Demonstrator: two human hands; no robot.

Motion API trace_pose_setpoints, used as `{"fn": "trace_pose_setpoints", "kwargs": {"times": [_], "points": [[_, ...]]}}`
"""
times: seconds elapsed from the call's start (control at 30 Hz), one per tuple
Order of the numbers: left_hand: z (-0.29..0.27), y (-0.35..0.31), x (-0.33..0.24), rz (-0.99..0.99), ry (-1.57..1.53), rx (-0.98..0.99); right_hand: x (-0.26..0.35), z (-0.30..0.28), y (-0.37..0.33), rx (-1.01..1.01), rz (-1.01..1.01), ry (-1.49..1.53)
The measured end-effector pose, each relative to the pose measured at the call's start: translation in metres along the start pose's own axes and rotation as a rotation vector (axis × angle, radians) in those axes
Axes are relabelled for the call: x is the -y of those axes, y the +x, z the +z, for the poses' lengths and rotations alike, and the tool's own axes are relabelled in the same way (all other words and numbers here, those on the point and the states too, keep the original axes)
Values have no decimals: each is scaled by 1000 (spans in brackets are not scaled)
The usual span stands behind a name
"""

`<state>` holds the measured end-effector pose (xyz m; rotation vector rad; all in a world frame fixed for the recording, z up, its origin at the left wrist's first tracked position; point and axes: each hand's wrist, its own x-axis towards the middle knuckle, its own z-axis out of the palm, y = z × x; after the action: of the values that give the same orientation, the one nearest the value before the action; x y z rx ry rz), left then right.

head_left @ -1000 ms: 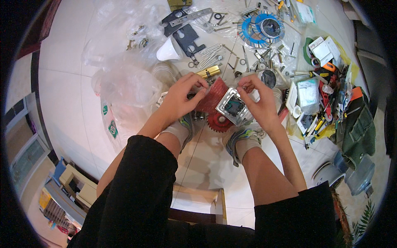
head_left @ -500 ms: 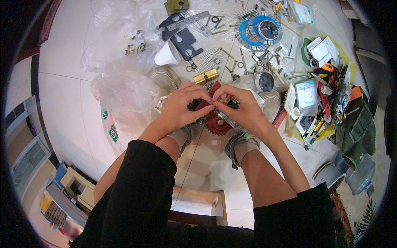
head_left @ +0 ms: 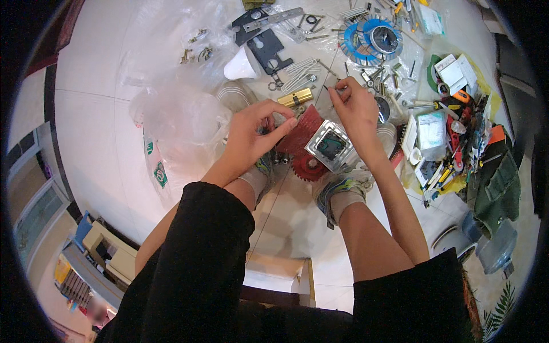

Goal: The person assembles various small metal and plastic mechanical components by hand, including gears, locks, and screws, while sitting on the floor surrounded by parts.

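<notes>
Square metal piece (head_left: 331,146) with a dark centre is sitting askew near the right shoe (head_left: 342,190), with a red sheet (head_left: 302,130) and a red toothed disc (head_left: 309,167) lying close on its left. The left hand (head_left: 251,131) is hovering by the red sheet, its grip forming a narrow pinch. The right hand (head_left: 360,114) is hovering just beyond the metal piece, its grip also narrow; something small and dark is showing at its fingertips, but I cannot tell whether either hand is holding anything. Handling small parts well is calling, I judge, for light fingertip pressure low over the floor. Farther out, a brass cylinder (head_left: 295,97) and pale rods (head_left: 300,75) are lying loose. A plastic bag (head_left: 153,163) is carrying green printed marks, too small for reading.
</notes>
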<state>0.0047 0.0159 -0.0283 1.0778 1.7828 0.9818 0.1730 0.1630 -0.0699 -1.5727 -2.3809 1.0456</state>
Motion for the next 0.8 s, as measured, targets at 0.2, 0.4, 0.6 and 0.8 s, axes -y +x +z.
{"fn": "trace_pose_setpoints", "kwargs": {"times": [0.2, 0.4, 0.6, 0.8], "points": [[-8, -3, -6, 83, 23, -118, -10, 14, 5, -102, -110, -193], [-3, -4, -5, 81, -55, -135, -21, 8, 16, 33, -87, 71], [-7, -10, 6, -216, -357, -88, 31, -27, -22, 161, 16, 866], [-2, -7, 1, -277, -421, 16, 49, -16, -51, 322, 50, 994]]}}
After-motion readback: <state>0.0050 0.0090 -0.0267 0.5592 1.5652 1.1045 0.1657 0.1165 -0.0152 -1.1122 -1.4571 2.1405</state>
